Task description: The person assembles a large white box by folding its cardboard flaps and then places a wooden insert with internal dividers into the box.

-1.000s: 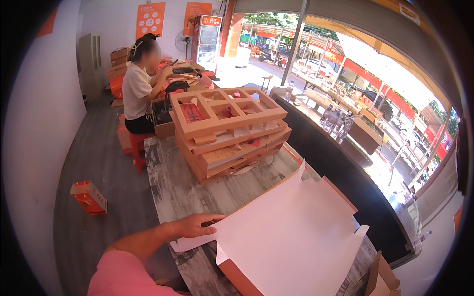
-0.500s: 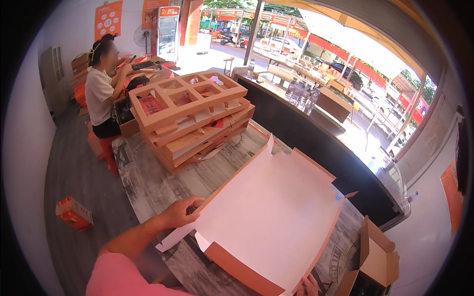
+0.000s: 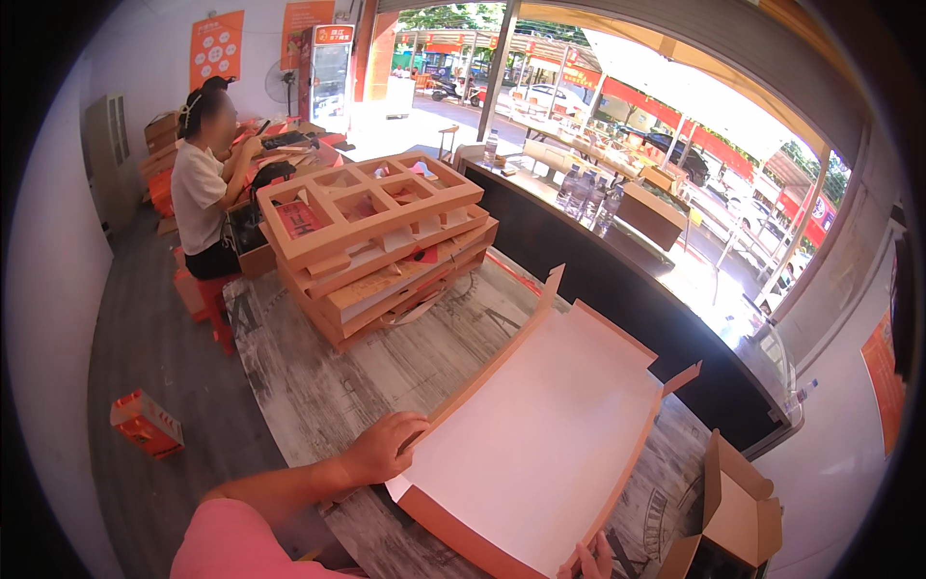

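Observation:
A large flat cardboard tray (image 3: 531,425), white inside and brown outside, lies on the table in front of me with its side walls partly raised. My left hand (image 3: 386,449) grips the left wall near its front corner, the fingers curled round the edge. At the lower right, my right hand (image 3: 588,560) holds the right wall near the front, partly cut off by the picture's lower edge. Narrow end tabs (image 3: 682,377) stick up at the far corners. The front wall (image 3: 463,536) slants outward.
A stack of cardboard trays with cut-out windows (image 3: 376,241) stands at the table's far left. An open brown box (image 3: 738,511) sits at right. Bottles (image 3: 584,188) stand on the counter (image 3: 550,217) beyond. A seated person (image 3: 207,179) works at far left; an orange box (image 3: 147,423) is on the floor.
My left hand has moved right and slightly down, and the tray's left wall has swung up and inward. The far-right tab stands higher. My right hand stays at the front right corner.

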The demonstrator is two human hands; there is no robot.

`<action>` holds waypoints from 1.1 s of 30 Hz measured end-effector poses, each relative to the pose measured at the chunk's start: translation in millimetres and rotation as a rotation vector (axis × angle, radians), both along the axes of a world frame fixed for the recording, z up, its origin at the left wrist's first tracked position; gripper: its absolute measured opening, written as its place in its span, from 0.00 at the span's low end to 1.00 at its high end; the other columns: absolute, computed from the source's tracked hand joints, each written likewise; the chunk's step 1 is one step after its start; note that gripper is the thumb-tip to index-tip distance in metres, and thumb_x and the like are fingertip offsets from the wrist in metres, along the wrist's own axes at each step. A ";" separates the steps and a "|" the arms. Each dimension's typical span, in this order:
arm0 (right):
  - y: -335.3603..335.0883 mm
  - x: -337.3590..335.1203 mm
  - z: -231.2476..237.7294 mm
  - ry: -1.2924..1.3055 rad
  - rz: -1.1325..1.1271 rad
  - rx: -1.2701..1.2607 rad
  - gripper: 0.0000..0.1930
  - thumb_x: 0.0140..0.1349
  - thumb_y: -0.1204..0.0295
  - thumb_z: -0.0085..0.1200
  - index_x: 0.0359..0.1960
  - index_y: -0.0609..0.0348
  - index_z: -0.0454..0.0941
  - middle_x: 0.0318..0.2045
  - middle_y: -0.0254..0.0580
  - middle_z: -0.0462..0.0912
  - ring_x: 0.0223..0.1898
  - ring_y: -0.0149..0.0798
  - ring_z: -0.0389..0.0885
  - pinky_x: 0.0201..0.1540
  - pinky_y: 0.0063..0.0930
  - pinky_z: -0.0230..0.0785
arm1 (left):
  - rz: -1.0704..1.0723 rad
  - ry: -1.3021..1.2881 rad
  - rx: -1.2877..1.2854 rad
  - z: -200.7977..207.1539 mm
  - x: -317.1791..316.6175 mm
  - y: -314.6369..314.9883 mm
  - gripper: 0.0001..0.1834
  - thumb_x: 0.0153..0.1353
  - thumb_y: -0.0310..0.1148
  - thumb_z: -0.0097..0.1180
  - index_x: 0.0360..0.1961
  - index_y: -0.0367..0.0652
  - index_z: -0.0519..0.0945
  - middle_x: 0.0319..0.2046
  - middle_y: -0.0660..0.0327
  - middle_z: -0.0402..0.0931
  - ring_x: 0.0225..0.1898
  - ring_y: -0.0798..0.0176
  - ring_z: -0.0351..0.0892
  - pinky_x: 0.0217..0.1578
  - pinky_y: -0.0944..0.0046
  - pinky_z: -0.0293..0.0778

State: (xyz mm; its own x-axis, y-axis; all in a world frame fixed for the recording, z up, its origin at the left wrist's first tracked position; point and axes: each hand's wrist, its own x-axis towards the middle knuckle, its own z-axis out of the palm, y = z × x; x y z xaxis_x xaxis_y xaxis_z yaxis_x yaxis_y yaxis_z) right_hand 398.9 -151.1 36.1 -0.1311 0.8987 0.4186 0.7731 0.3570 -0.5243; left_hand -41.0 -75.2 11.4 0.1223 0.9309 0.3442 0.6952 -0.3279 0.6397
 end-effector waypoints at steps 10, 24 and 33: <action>-3.5 -4.5 2.6 -0.096 0.082 -0.083 0.31 0.54 0.77 0.65 0.64 0.66 0.78 0.72 0.64 0.69 0.73 0.66 0.67 0.75 0.53 0.62 | -0.166 0.106 -0.037 1.9 1.8 3.0 0.30 0.61 0.29 0.65 0.65 0.42 0.74 0.69 0.52 0.72 0.68 0.44 0.71 0.68 0.50 0.70; -2.1 -16.7 -5.4 -0.162 0.057 0.020 0.31 0.56 0.79 0.55 0.65 0.69 0.72 0.70 0.67 0.70 0.70 0.68 0.69 0.73 0.58 0.63 | -0.101 0.389 0.124 -0.8 21.3 -4.4 0.27 0.59 0.24 0.61 0.62 0.36 0.77 0.64 0.49 0.75 0.65 0.43 0.75 0.64 0.48 0.74; -7.1 -21.2 -10.8 -0.213 -0.096 0.121 0.21 0.57 0.77 0.56 0.54 0.63 0.80 0.59 0.58 0.79 0.63 0.65 0.76 0.64 0.57 0.70 | -0.006 0.451 0.248 -4.2 38.5 2.6 0.26 0.58 0.25 0.60 0.60 0.41 0.78 0.62 0.54 0.76 0.64 0.49 0.75 0.57 0.49 0.76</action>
